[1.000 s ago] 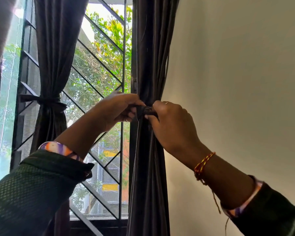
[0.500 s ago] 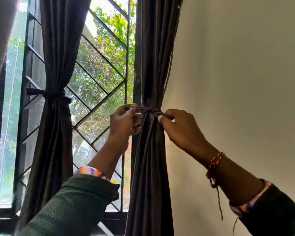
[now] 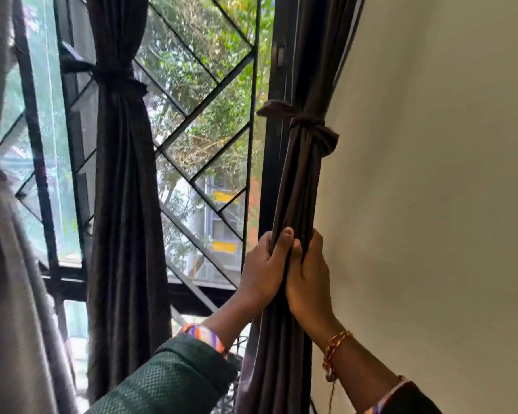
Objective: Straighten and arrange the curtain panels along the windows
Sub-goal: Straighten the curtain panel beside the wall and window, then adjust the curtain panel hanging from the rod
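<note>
A dark brown curtain panel (image 3: 299,180) hangs gathered beside the wall, bound by a knotted tie-back (image 3: 302,122) of the same cloth. Well below the knot, my left hand (image 3: 265,267) grips the panel's left side, thumb up along the folds. My right hand (image 3: 308,273) grips its right side, fingers curled round the cloth. The two hands touch each other across the bundle. A second dark panel (image 3: 126,189) hangs tied (image 3: 114,76) in the middle of the window. A grey panel (image 3: 9,264) fills the near left.
The window has a black metal grille (image 3: 204,97) with diagonal bars and a dark frame (image 3: 266,189) just left of the held panel. A plain cream wall (image 3: 431,204) fills the right side. Trees and a building show outside.
Both hands have left the knot of the tie-back and dropped down the right panel, where they now grip the gathered cloth. The knot stands tied on its own. The view has tilted down.
</note>
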The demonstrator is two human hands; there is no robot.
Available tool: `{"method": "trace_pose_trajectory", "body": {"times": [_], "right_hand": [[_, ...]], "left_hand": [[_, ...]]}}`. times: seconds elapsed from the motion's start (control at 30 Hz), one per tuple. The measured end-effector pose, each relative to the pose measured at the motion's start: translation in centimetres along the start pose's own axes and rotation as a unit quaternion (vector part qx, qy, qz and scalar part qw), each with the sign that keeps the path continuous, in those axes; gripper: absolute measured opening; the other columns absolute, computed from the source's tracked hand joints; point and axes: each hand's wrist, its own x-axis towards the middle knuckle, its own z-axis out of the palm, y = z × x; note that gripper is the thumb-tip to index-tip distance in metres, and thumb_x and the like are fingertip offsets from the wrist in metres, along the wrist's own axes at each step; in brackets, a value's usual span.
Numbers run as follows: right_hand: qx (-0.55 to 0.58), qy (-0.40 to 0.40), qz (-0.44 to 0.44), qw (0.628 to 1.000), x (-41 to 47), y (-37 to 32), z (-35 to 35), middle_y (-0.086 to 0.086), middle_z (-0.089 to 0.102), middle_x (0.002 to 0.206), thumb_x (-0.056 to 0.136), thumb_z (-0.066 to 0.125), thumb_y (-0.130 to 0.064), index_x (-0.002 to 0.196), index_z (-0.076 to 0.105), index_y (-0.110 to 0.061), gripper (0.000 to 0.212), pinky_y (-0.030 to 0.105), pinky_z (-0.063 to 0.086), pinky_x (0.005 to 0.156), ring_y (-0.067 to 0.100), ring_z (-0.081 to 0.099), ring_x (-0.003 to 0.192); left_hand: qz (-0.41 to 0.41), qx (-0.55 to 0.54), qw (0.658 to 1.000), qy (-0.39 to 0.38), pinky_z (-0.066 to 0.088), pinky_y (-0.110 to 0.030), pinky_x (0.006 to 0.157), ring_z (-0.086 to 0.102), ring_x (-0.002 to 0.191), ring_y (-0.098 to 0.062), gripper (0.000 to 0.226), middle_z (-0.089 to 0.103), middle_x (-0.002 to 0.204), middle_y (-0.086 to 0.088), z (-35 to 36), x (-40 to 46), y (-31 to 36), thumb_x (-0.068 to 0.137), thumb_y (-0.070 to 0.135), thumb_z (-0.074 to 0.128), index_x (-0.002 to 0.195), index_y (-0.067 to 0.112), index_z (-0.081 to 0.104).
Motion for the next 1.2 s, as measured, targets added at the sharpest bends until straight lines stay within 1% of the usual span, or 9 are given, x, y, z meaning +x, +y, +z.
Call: {"method": "trace_pose_trajectory", "body": {"times": [0.13, 0.23, 0.37, 0.6, 0.7, 0.77, 0.87, 1.0, 1.2], "right_hand": [[-0.014, -0.006, 0.034, 0.999, -2.6, 1.3, 2.2, 0.005, 0.054, 0.130, 0.098, 0.030, -0.035, 0.139, 0.030, -0.017, 0.045, 0.043, 0.049, 0.091, 0.022, 0.058, 0.113], [-0.039, -0.003, 0.054, 0.998, -4.6, 1.6, 3.4, 0.008, 0.048, 0.136, 0.098, 0.034, -0.023, 0.141, 0.029, -0.013, 0.044, 0.037, 0.044, 0.097, 0.022, 0.051, 0.119], [-0.082, 0.105, 0.029, 0.991, -7.3, 0.1, 4.1, 0.016, 0.044, 0.133, 0.086, 0.037, 0.004, 0.135, 0.039, -0.004, 0.049, 0.025, 0.031, 0.104, 0.017, 0.040, 0.118], [-0.140, 0.162, -0.064, 0.975, -12.7, -7.6, 10.5, 0.019, 0.044, 0.137, 0.078, 0.042, -0.020, 0.134, 0.035, -0.010, 0.057, 0.033, 0.019, 0.108, 0.026, 0.035, 0.128], [-0.063, 0.028, -0.009, 0.998, -15.0, -11.8, 16.2, 0.009, 0.061, 0.116, 0.083, 0.045, -0.013, 0.125, 0.048, -0.009, 0.043, 0.036, 0.037, 0.094, 0.022, 0.055, 0.106], [0.044, -0.106, 0.084, 0.990, -16.1, -15.0, 20.8, 0.012, 0.068, 0.097, 0.088, 0.047, -0.005, 0.116, 0.052, -0.015, 0.031, 0.031, 0.052, 0.068, 0.017, 0.066, 0.073], [0.147, -0.273, 0.192, 0.931, -17.5, -19.7, 27.5, 0.014, 0.064, 0.079, 0.094, 0.044, -0.006, 0.109, 0.053, -0.011, 0.018, 0.013, 0.041, 0.038, 0.005, 0.057, 0.046], [0.181, -0.396, 0.199, 0.878, -19.7, -26.3, 35.6, 0.008, 0.062, 0.071, 0.095, 0.046, -0.014, 0.085, 0.053, -0.018, 0.013, 0.017, 0.038, 0.039, 0.013, 0.055, 0.048], [0.216, -0.523, 0.172, 0.806, -22.8, -34.6, 44.8, 0.003, 0.057, 0.065, 0.095, 0.045, -0.014, 0.079, 0.052, -0.019, 0.018, 0.016, 0.037, 0.042, 0.010, 0.053, 0.046]], "left_hand": [[-0.028, 0.035, 0.998, -0.047, 0.048, -0.018, 0.076, 0.063, 0.086, -0.001, 0.048, 0.068, 0.092, 0.006, -2.2, -2.4, -2.8, 0.083, 0.056, 0.036, 0.104, 0.022, 0.061], [-0.080, 0.120, 0.984, -0.106, 0.049, -0.032, 0.083, 0.063, 0.092, -0.015, 0.049, 0.069, 0.098, -0.007, -4.8, -3.9, -4.9, 0.093, 0.050, 0.038, 0.106, 0.011, 0.064], [-0.106, 0.114, 0.982, -0.104, 0.044, -0.017, 0.052, 0.057, 0.055, 0.006, 0.018, 0.065, 0.067, 0.001, -9.9, -5.6, -6.7, 0.091, 0.016, 0.055, 0.082, 0.008, 0.068], [-0.245, 0.023, 0.966, -0.077, 0.037, -0.016, 0.045, 0.054, 0.057, -0.014, 0.019, 0.064, 0.066, -0.004, -24.8, -9.8, -6.4, 0.088, 0.002, 0.054, 0.074, 0.014, 0.058], [-0.257, 0.032, 0.965, -0.047, 0.039, -0.015, 0.046, 0.057, 0.048, -0.002, 0.014, 0.066, 0.062, 0.004, -32.6, -12.5, -5.8, 0.090, 0.007, 0.055, 0.078, 0.011, 0.061], [-0.258, 0.055, 0.964, -0.014, 0.038, -0.012, 0.042, 0.057, 0.044, 0.003, 0.014, 0.066, 0.056, 0.006, -38.1, -14.2, -5.0, 0.089, 0.005, 0.055, 0.079, 0.010, 0.062], [-0.277, 0.072, 0.957, 0.055, 0.041, -0.013, 0.041, 0.057, 0.044, -0.001, 0.015, 0.065, 0.062, -0.003, -45.9, -16.1, -3.8, 0.086, 0.000, 0.056, 0.076, 0.009, 0.061], [-0.300, 0.129, 0.933, 0.151, 0.040, -0.015, 0.045, 0.056, 0.046, -0.001, 0.013, 0.065, 0.066, 0.000, -55.5, -17.9, -2.4, 0.089, 0.009, 0.054, 0.079, 0.011, 0.062], [-0.323, 0.163, 0.912, 0.196, 0.037, -0.018, 0.051, 0.052, 0.055, -0.009, 0.018, 0.061, 0.074, -0.006, -66.2, -18.8, -0.3, 0.092, 0.010, 0.050, 0.076, 0.012, 0.057]]}}
